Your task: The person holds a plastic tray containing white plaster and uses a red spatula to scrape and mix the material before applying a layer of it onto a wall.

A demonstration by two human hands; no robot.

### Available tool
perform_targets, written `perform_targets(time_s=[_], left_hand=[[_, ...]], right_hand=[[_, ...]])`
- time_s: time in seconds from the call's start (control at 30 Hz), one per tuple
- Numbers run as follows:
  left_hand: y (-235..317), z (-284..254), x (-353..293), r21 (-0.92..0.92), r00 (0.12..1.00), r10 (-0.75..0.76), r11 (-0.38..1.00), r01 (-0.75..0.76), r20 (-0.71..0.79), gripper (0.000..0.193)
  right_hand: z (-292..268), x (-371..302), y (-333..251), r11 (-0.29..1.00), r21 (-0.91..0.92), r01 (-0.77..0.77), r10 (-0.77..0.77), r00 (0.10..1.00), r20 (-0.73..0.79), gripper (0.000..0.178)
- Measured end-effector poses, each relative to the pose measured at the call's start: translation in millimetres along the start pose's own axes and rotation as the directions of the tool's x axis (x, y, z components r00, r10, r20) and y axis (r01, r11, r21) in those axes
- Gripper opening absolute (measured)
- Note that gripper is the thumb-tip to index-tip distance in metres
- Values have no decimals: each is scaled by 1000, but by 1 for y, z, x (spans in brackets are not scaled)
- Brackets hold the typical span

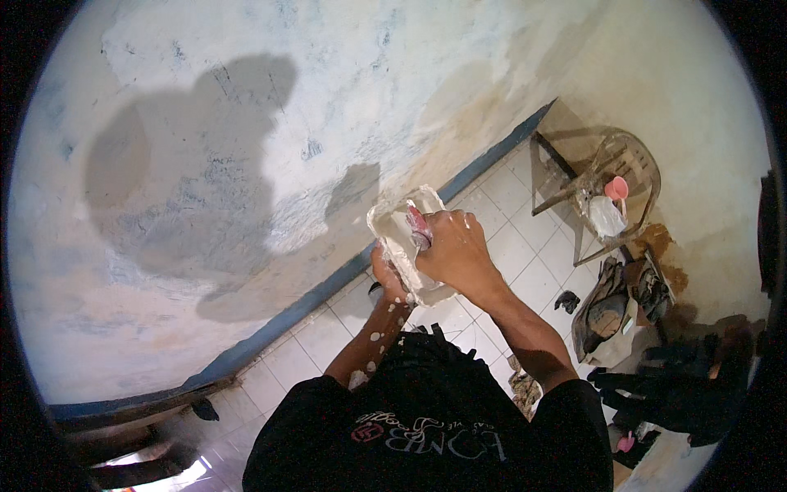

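Observation:
My left hand grips a white rectangular tub from its left side and underneath. The tub's rim and inside are coated with thick white paste or paint. In my right hand is a tool with a red handle, its fingers wrapped round it over the tub. Its working end is hidden in the tub, so I cannot tell whether it is a brush or a scraper. White splashes dot my left forearm. Both hands are in front of my body, near the wall's foot.
A patchy white wall rises on the left above a blue baseboard. Against the far right wall stands a chair bearing a pink dipper and a white plastic bag. Dark bags lie on the tiled floor.

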State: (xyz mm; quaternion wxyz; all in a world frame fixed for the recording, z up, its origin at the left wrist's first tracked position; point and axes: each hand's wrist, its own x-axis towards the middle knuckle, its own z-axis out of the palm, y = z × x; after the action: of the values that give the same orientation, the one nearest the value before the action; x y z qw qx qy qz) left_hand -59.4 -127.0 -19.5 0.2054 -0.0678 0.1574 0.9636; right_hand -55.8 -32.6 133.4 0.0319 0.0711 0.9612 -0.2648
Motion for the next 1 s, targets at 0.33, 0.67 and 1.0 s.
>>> perform_targets(time_s=[0.33, 0.67, 1.0], left_hand=[[0, 8, 3, -47, 994, -2, 999, -3, -108, 65], [6, 15, 2, 80, 979, 77, 995, -62, -191, 62], [2, -12, 12, -214, 999, -2, 977, -9, -50, 63]], right_hand=[[-8, 4, -18, 998, -36, 54, -54, 998, 12, 24], [-7, 14, -7, 994, -13, 105, -105, 994, 2, 21], [-23, 8, -3, 967, -220, 130, -166, 974, -156, 25]])
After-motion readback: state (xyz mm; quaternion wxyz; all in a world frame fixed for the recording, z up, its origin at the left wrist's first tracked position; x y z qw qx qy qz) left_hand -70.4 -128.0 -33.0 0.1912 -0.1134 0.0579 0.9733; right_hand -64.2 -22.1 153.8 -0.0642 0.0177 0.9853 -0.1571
